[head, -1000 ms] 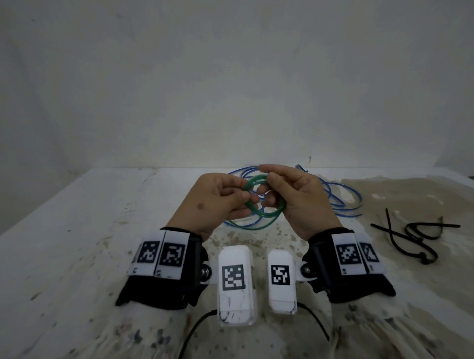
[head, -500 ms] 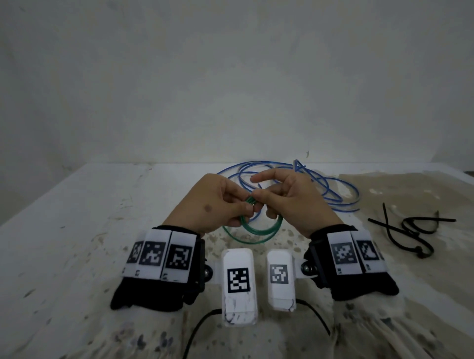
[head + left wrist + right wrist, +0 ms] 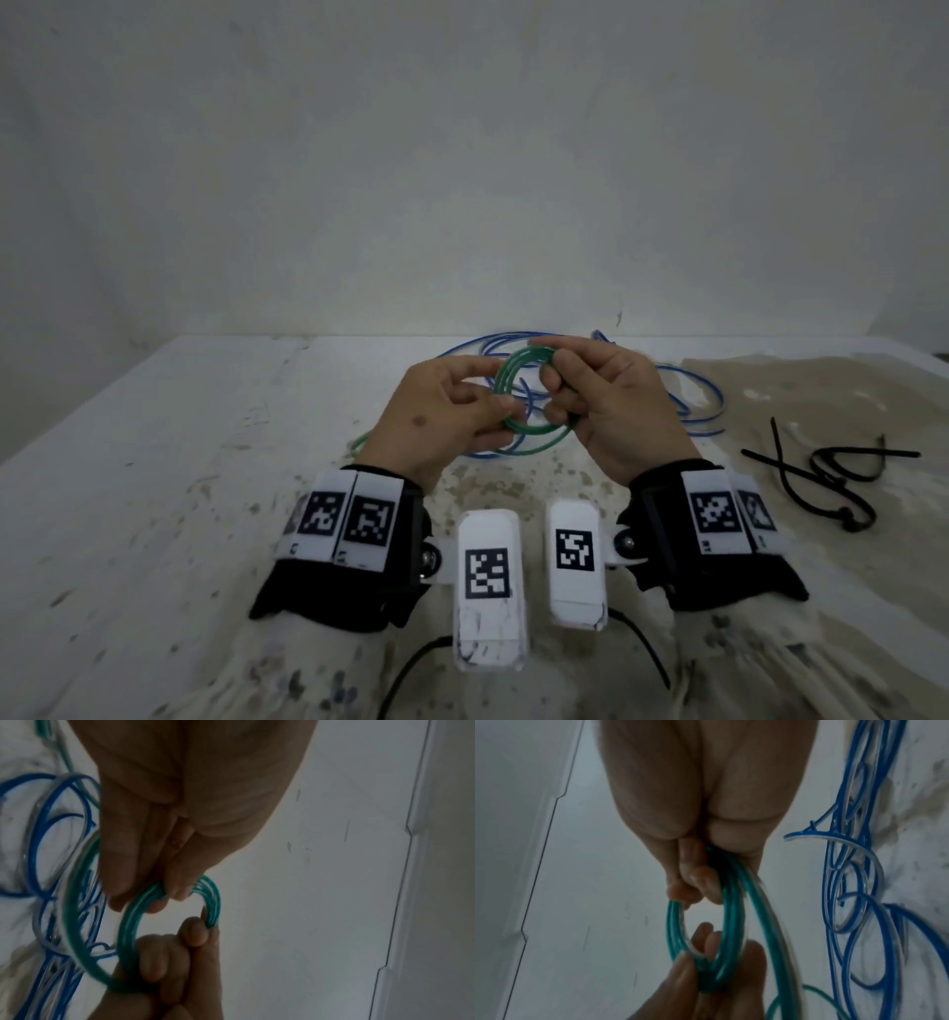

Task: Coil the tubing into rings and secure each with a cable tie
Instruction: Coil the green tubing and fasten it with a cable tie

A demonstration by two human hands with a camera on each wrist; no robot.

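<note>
A small coil of green tubing (image 3: 518, 391) hangs between both hands above the table. My left hand (image 3: 452, 411) pinches its left side, with thumb and fingers curled round the strands (image 3: 144, 902). On the right side my right hand (image 3: 590, 395) grips the same green coil (image 3: 721, 902). A loose green tail (image 3: 359, 442) runs down to the table on the left. Loose blue tubing (image 3: 688, 406) lies in loops on the table behind the hands. Black cable ties (image 3: 832, 473) lie to the right.
The white, stained table (image 3: 154, 488) reaches a plain wall at the back. A brownish stained patch (image 3: 821, 390) covers its right part, under the cable ties. Both wrists wear black straps with white marker tags.
The green coil has been turned more upright and lifted a little between the hands. Both hands have kept hold and shifted their fingers along the ring.
</note>
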